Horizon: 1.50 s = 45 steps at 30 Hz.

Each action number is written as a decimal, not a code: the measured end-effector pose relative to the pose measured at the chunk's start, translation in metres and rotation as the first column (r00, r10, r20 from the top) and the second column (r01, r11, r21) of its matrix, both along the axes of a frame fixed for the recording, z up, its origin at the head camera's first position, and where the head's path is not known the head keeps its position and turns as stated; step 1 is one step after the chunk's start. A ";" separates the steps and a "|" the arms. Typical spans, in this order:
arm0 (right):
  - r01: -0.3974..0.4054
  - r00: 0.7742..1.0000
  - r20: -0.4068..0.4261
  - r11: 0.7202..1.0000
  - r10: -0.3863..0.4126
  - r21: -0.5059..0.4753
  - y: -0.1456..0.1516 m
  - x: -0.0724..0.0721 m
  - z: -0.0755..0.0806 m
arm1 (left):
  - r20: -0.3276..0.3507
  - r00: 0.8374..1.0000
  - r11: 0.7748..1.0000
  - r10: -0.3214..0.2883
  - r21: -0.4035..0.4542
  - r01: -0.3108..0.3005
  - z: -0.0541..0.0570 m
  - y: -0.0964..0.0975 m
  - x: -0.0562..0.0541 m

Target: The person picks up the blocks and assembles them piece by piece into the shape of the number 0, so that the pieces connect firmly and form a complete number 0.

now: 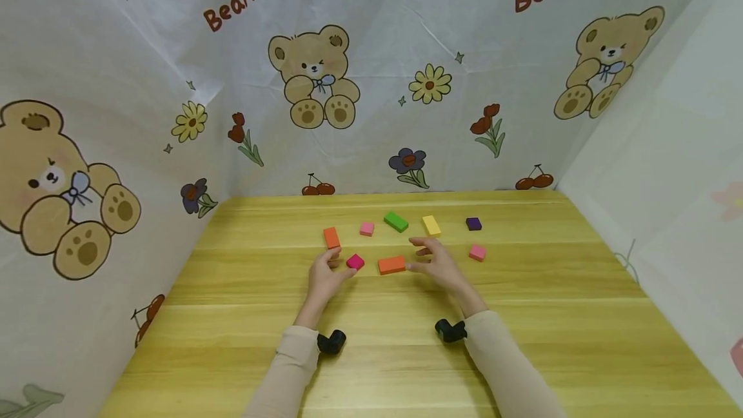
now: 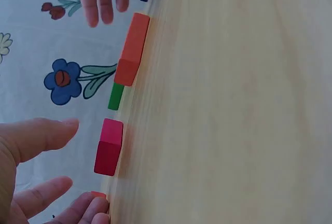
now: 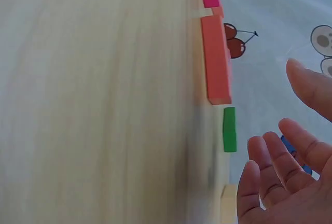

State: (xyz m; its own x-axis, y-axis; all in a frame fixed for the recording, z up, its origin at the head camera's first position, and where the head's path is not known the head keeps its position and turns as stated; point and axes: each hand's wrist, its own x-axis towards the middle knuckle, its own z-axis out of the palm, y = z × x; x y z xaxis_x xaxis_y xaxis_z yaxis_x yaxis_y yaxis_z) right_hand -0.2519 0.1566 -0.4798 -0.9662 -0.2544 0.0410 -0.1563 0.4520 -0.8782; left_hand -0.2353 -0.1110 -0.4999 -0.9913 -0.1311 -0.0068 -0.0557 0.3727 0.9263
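Okay so both hands were in among some little blocks on a wood-grain table (image 1: 383, 321). The left hand (image 1: 326, 278) had its thumb and fingers apart, with the magenta block (image 1: 355, 262) sitting just to the right of the thumb tip. Left wrist view showed a thin gap there, so not touching. The far orange block (image 1: 331, 238) was right ahead of those left fingertips; honestly couldn't tell if they touched it.

The right hand (image 1: 442, 271) was kinda the same deal: thumb well away from the fingers, fingers slightly bent. The near orange block (image 1: 392, 265) lay lengthwise between the two hands, its end just left of the right thumb tip, and the right wrist view showed space between them.

Past the fingers, the green block (image 1: 396, 221) was out beyond the gap between the hands, with a pale pink block (image 1: 367, 229) ahead of the left thumb. The yellow block (image 1: 431, 226) was just beyond the right fingertips, the purple block (image 1: 473, 224) further out to their right, and a second pink block (image 1: 478, 253) off to the right of that hand.
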 end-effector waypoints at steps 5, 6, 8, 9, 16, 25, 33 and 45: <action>-0.012 1.000 0.024 1.000 0.012 -0.007 -0.008 -0.005 -0.006 | 0.024 1.000 1.000 0.009 0.025 -0.010 -0.005 -0.001 -0.004; -0.011 1.000 0.027 1.000 0.011 -0.006 -0.009 -0.007 -0.009 | 0.023 1.000 1.000 0.008 0.026 -0.009 -0.006 -0.001 -0.005; -0.011 0.999 0.034 1.000 0.011 -0.012 -0.011 -0.008 -0.013 | 0.023 1.000 1.000 0.007 0.024 -0.007 -0.007 -0.001 -0.006; -0.010 0.999 0.035 1.000 0.010 -0.011 -0.012 -0.009 -0.015 | 0.021 1.000 1.000 0.007 0.022 -0.008 -0.008 -0.001 -0.006; 0.000 1.000 -0.012 1.000 0.000 -0.018 -0.015 -0.009 -0.026 | -0.002 1.000 1.000 0.003 0.003 -0.003 -0.012 0.000 -0.008; 0.006 0.998 -0.061 1.000 -0.004 0.018 -0.019 -0.009 -0.029 | -0.049 0.998 0.999 0.030 -0.030 -0.032 -0.012 0.005 -0.007; 0.052 0.997 -0.063 0.998 -0.049 0.046 -0.020 -0.009 -0.032 | -0.071 0.996 0.996 0.059 -0.061 -0.064 -0.015 0.008 -0.009; 0.070 0.996 -0.058 0.995 -0.066 0.068 -0.015 -0.006 -0.029 | -0.104 0.994 0.993 0.047 -0.104 -0.058 -0.017 0.006 -0.010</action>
